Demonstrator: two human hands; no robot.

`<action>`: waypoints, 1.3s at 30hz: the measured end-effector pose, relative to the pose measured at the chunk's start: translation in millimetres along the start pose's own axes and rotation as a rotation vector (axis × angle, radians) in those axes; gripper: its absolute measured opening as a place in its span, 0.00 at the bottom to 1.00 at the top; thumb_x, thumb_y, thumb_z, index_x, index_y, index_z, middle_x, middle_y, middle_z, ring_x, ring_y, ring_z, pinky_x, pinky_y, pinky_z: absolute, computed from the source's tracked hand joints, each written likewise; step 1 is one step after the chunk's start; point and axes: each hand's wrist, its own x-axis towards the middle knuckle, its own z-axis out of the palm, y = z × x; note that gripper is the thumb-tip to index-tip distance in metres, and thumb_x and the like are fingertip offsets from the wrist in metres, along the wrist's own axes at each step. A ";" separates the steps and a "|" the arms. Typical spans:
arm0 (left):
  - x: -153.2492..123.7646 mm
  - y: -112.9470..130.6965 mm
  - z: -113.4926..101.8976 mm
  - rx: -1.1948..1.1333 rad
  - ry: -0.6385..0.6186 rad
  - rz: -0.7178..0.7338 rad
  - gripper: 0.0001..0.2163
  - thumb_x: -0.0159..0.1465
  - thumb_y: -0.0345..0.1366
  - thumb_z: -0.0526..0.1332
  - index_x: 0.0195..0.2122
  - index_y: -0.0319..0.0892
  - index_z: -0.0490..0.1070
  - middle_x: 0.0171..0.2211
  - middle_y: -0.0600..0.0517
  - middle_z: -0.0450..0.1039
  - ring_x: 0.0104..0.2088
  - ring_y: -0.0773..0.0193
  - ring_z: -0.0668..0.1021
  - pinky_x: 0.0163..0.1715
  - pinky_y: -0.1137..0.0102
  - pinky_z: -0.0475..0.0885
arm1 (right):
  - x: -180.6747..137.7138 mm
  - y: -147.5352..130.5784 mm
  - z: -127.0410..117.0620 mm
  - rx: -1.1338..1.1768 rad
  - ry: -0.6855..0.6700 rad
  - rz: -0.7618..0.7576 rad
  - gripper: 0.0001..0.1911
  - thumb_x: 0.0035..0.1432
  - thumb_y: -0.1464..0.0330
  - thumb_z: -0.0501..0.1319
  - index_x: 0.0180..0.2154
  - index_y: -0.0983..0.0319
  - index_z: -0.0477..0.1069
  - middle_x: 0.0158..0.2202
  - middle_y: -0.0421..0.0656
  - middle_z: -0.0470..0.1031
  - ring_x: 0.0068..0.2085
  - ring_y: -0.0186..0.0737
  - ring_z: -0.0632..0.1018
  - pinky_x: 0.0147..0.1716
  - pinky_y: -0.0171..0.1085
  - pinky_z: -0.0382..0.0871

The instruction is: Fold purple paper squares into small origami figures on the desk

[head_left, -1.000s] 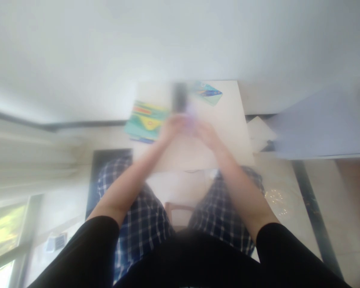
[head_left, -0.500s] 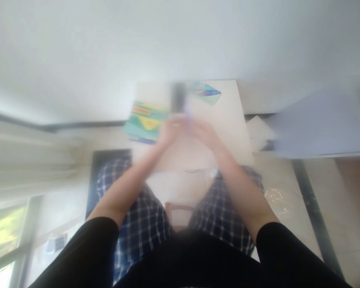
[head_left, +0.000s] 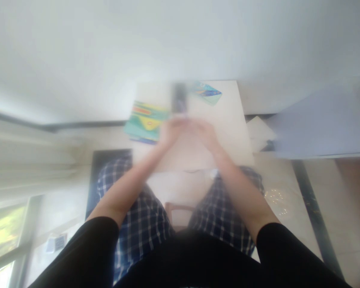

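The picture is badly blurred. My left hand (head_left: 170, 132) and my right hand (head_left: 205, 134) meet over the middle of a small white table (head_left: 231, 132). Their fingers come together around something small that I cannot make out. Just beyond the hands stands a dark upright object (head_left: 179, 98). A green and yellow booklet (head_left: 146, 121) lies on the table's left edge, beside my left hand. A teal card (head_left: 208, 93) lies at the table's far right.
My knees in checked trousers (head_left: 138, 208) sit under the table's near edge. A pale grey surface (head_left: 321, 128) with a white sheet (head_left: 259, 134) stands to the right. A curtain and window (head_left: 6, 236) are at the left, over tiled floor.
The hands have drawn slightly closer together and nearer the dark upright object. A faint purple smear seen between them earlier no longer shows. Nothing else has moved.
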 end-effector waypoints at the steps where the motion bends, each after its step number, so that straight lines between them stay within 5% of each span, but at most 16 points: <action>1: -1.0 0.1 0.1 -0.001 -0.009 -0.015 0.08 0.62 0.37 0.63 0.40 0.44 0.80 0.45 0.50 0.82 0.50 0.56 0.81 0.57 0.62 0.73 | -0.3 0.4 0.5 -0.004 0.022 -0.003 0.19 0.54 0.53 0.66 0.42 0.57 0.80 0.48 0.43 0.82 0.54 0.46 0.79 0.61 0.47 0.68; 10: 0.0 0.8 -1.0 -0.004 -0.064 -0.030 0.07 0.62 0.39 0.65 0.37 0.44 0.79 0.45 0.49 0.82 0.51 0.56 0.80 0.57 0.61 0.73 | -6.2 0.2 3.1 -0.029 0.124 -0.047 0.20 0.53 0.50 0.65 0.37 0.59 0.82 0.44 0.45 0.82 0.50 0.46 0.80 0.59 0.46 0.69; 21: 3.6 -10.4 8.9 -0.267 -0.039 -0.074 0.13 0.59 0.41 0.66 0.45 0.45 0.77 0.47 0.48 0.80 0.49 0.56 0.81 0.49 0.61 0.78 | -4.6 6.5 8.5 -0.051 0.293 -0.003 0.22 0.55 0.48 0.62 0.35 0.60 0.78 0.40 0.46 0.82 0.46 0.45 0.81 0.52 0.43 0.73; 33: -2.4 0.9 10.4 -0.148 0.094 0.095 0.06 0.59 0.32 0.66 0.38 0.42 0.77 0.45 0.48 0.81 0.50 0.57 0.81 0.54 0.64 0.75 | -6.3 9.6 13.3 -0.030 0.227 -0.084 0.15 0.51 0.57 0.66 0.36 0.60 0.77 0.39 0.45 0.82 0.44 0.43 0.82 0.49 0.43 0.76; 39: 2.4 2.2 9.1 -0.142 0.037 0.082 0.04 0.61 0.31 0.65 0.36 0.44 0.78 0.42 0.50 0.82 0.50 0.56 0.80 0.56 0.62 0.73 | -3.9 8.1 9.2 0.010 0.204 -0.105 0.13 0.50 0.57 0.68 0.32 0.60 0.79 0.39 0.44 0.84 0.45 0.46 0.83 0.52 0.46 0.75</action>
